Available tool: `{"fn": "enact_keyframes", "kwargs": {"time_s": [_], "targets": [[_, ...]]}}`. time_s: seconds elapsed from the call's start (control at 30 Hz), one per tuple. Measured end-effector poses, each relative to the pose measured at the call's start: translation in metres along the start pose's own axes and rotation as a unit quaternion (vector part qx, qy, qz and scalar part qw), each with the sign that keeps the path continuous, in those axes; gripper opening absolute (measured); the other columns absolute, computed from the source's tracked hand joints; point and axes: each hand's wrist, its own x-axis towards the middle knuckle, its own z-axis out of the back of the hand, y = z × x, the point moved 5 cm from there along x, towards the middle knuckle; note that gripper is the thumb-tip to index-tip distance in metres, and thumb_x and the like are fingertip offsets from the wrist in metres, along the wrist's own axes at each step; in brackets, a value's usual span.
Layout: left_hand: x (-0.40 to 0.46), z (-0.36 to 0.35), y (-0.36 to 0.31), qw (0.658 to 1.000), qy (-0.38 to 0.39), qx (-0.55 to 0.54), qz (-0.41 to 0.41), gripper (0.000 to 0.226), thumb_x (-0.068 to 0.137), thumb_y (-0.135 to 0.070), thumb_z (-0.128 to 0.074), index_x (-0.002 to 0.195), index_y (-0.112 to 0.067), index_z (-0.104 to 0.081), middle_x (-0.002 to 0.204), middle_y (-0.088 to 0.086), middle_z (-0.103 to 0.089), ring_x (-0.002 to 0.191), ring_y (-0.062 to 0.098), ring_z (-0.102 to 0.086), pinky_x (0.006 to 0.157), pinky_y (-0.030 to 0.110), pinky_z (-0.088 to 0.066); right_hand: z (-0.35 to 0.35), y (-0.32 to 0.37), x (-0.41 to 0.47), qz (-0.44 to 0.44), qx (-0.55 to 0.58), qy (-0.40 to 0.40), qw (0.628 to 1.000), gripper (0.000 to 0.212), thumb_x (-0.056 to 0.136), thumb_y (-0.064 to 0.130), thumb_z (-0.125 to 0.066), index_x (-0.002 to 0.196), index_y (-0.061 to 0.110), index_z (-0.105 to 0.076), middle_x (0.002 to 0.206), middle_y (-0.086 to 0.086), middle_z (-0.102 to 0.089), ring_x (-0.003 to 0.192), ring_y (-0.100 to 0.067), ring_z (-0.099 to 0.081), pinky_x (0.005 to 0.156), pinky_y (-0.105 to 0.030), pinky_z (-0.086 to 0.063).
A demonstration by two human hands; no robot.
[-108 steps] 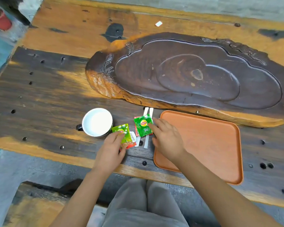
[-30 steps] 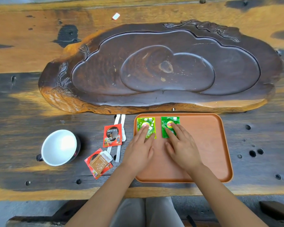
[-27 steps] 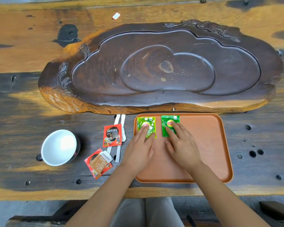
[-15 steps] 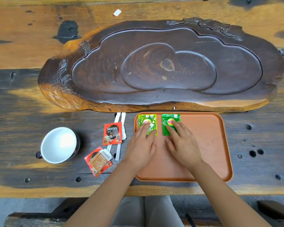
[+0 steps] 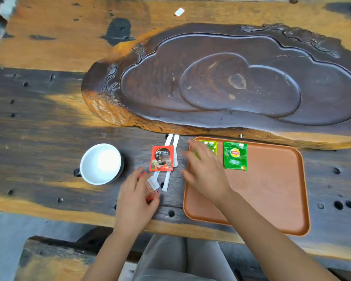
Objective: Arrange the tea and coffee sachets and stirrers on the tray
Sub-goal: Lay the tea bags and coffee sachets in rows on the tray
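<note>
The orange tray lies at the near right of the table. A dark green Lipton tea sachet and a light green tea sachet lie side by side at its far left corner. My right hand hovers open over the tray's left edge, partly covering the light green sachet. Left of the tray a red Nescafé sachet lies on two white stirrers. My left hand rests on a second red sachet and a brown sachet, which lie flat on the table.
A white cup stands left of the sachets. A large carved dark wooden tea board fills the table behind the tray. The table's near edge runs just below my hands, with my knees beneath it.
Both hands have left the green sachets on the tray. My left hand moved left and down onto the red and brown sachets; my right hand shifted left toward the tray's edge. The view turned left.
</note>
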Motion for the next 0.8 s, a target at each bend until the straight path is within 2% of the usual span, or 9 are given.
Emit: {"fn": "enact_keyframes", "kwargs": {"time_s": [0.07,0.13,0.2,0.27,0.33,0.43,0.5,0.63,0.8], "targets": [[-0.007,-0.002,0.022,0.997,0.045,0.057,0.025,0.067,0.062,-0.032,-0.075,0.123,-0.017,-0.049,0.14,0.009,-0.044,0.126,0.027,-0.042,0.102,0.041,-0.034,-0.012,0.019,0.016,0.042,-0.022,0.031,0.998,0.05,0.06,0.026,-0.082,0.103,0.008,-0.064,0.126,-0.018,-0.057,0.12,-0.036,-0.051,0.098,-0.049,-0.041],[-0.01,-0.007,0.035,0.993,0.077,0.081,0.047,0.074,0.057,-0.032,-0.078,0.123,-0.018,-0.049,0.142,0.013,-0.042,0.127,0.032,-0.042,0.102,0.046,-0.035,-0.024,0.03,0.028,0.061,-0.04,0.083,0.994,0.052,0.06,0.026,-0.081,0.105,0.009,-0.062,0.133,-0.018,-0.052,0.127,-0.036,-0.044,0.101,-0.051,-0.036],[-0.008,-0.007,0.041,0.992,0.08,0.077,0.051,0.072,0.056,-0.03,-0.078,0.121,-0.016,-0.05,0.138,0.014,-0.046,0.124,0.033,-0.045,0.1,0.047,-0.038,-0.037,0.035,0.037,0.066,-0.047,0.135,0.988,0.052,0.066,0.026,-0.077,0.112,0.008,-0.059,0.142,-0.019,-0.043,0.135,-0.035,-0.033,0.107,-0.05,-0.027],[-0.006,-0.006,0.042,0.995,0.065,0.068,0.029,0.064,0.057,-0.025,-0.078,0.115,-0.014,-0.053,0.127,0.013,-0.055,0.115,0.034,-0.052,0.094,0.046,-0.043,-0.044,0.037,0.04,0.082,-0.067,0.15,0.983,0.054,0.064,0.024,-0.079,0.111,0.007,-0.06,0.135,-0.022,-0.049,0.128,-0.039,-0.041,0.105,-0.051,-0.03],[-0.005,-0.003,0.04,0.997,0.048,0.065,0.008,0.059,0.057,-0.021,-0.077,0.111,-0.013,-0.056,0.117,0.011,-0.059,0.106,0.033,-0.056,0.089,0.044,-0.046,-0.048,0.035,0.042,0.084,-0.067,0.144,0.984,0.051,0.057,0.017,-0.08,0.103,0.005,-0.062,0.119,-0.024,-0.059,0.113,-0.041,-0.052,0.097,-0.051,-0.039],[-0.007,-0.002,0.036,0.997,0.04,0.065,-0.01,0.054,0.058,-0.021,-0.075,0.109,-0.012,-0.058,0.109,0.01,-0.059,0.099,0.031,-0.055,0.085,0.043,-0.048,-0.048,0.035,0.042,0.077,-0.058,0.133,0.986,0.046,0.057,0.011,-0.077,0.099,0.005,-0.06,0.11,-0.021,-0.061,0.103,-0.04,-0.055,0.091,-0.049,-0.042],[-0.009,-0.001,0.037,0.998,0.039,0.05,-0.006,0.052,0.059,-0.021,-0.075,0.107,-0.012,-0.059,0.106,0.01,-0.059,0.097,0.03,-0.055,0.083,0.042,-0.05,-0.048,0.034,0.042,0.075,-0.068,0.127,0.987,0.046,0.057,0.012,-0.077,0.099,0.006,-0.06,0.112,-0.021,-0.059,0.105,-0.04,-0.054,0.091,-0.05,-0.04],[-0.013,0.006,0.036,0.999,0.028,0.003,0.023,0.05,0.06,-0.021,-0.075,0.107,-0.013,-0.06,0.104,0.008,-0.056,0.092,0.026,-0.059,0.075,0.038,-0.053,-0.047,0.035,0.043,0.079,-0.079,0.14,0.984,0.045,0.068,0.02,-0.071,0.108,0.01,-0.055,0.125,-0.016,-0.051,0.118,-0.035,-0.043,0.097,-0.048,-0.029],[-0.02,0.022,0.028,0.998,0.028,0.026,0.04,0.054,0.06,-0.016,-0.077,0.111,-0.012,-0.061,0.101,0.008,-0.053,0.09,0.027,-0.056,0.068,0.033,-0.051,-0.041,0.035,0.042,0.072,-0.04,0.109,0.991,0.042,0.064,0.027,-0.075,0.1,0.013,-0.059,0.12,-0.011,-0.053,0.115,-0.032,-0.045,0.096,-0.048,-0.029]]}}
